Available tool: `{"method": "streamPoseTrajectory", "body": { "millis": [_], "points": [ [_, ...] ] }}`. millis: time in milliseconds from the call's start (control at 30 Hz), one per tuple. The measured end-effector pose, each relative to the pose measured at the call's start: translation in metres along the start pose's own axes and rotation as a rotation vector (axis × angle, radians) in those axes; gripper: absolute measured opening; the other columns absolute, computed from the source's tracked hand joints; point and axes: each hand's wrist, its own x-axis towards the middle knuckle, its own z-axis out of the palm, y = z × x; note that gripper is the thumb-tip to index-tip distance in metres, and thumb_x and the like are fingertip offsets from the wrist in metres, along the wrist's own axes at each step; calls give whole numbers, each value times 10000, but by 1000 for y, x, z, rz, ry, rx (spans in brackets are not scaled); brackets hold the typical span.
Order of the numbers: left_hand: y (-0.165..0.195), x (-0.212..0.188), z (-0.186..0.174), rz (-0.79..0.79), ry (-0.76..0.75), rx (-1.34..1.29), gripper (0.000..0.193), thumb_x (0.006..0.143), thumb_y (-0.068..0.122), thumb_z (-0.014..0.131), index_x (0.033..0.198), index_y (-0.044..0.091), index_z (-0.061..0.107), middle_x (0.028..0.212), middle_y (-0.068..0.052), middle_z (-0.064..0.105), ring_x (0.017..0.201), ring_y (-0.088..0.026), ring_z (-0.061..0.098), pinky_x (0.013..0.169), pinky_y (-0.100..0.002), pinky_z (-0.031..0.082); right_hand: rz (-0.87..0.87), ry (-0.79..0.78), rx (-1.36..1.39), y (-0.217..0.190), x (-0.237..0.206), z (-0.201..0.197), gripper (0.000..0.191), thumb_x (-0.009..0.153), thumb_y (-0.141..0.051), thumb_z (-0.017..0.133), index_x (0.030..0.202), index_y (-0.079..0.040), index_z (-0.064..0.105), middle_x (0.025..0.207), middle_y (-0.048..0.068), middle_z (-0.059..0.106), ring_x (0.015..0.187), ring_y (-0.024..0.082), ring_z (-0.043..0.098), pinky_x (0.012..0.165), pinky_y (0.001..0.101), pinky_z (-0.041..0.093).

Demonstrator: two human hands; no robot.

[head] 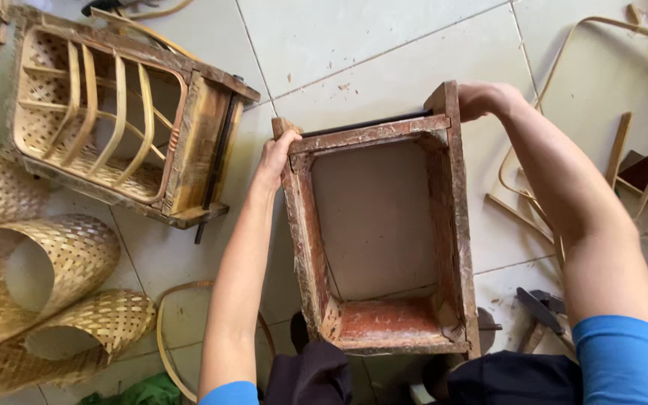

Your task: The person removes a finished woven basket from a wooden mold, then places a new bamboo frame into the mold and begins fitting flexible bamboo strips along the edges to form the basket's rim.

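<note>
I have the open wooden frame standing on the tiled floor right between my knees, its hollow facing up at me so I can look straight down through it to the tile below. My left hand is curled over the far left corner, fingers wrapped on the top rail, and my right hand is closed around the far right corner post, so both hands grip the far end and steady the frame square in front of me. Holding it at both corners keeps it from rocking on its near end, which rests close to my lap. Off to the far left lies a second frame with a woven basket shell and bent bamboo ribs fitted inside it, tipped on its side and well apart from mine. Nearer on the left, rolled sheets of woven bamboo matting lie loosely curled on the floor. A thin bamboo hoop lies by my left arm, and loose bamboo strips lie scattered on the right within easy reach
</note>
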Motion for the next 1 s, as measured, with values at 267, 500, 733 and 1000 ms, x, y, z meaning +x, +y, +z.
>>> {"method": "streamPoseTrajectory", "body": {
  "millis": [267, 500, 733, 1000],
  "points": [
    [2, 1, 1, 37, 50, 75, 378, 771, 337, 741, 986, 26, 745, 922, -52, 718, 838, -153, 661, 747, -309, 530, 216, 560, -421, -11, -15, 35, 330, 1172, -315, 476, 1193, -65, 691, 962, 131, 778, 820, 237, 746, 728, 394, 613],
    [2, 1, -3, 13, -35, 48, 402, 773, 348, 717, 1036, 45, 745, 944, -49, 724, 849, -160, 669, 754, -324, 541, 102, -28, 68, -4, 9, -4, 282, 930, -302, 663, 1120, -113, 750, 1022, 115, 736, 861, 211, 669, 784, 433, 538],
    [-2, 3, -4, 103, -37, 55, 358, 781, 371, 706, 964, 65, 731, 859, 6, 663, 793, -118, 614, 711, -294, 505, 108, 751, -670, 13, -5, 52, 358, 865, -116, 553, 1132, 55, 720, 967, 160, 743, 819, 233, 711, 758, 365, 596],
    [2, 9, -3, -27, 26, 135, 348, 743, 413, 710, 818, 73, 715, 725, -22, 651, 629, -163, 585, 598, -342, 467, 27, 144, -34, 6, 9, 6, 279, 948, -324, 651, 1096, -112, 756, 940, 138, 726, 767, 239, 670, 684, 439, 564]
  ]
}}
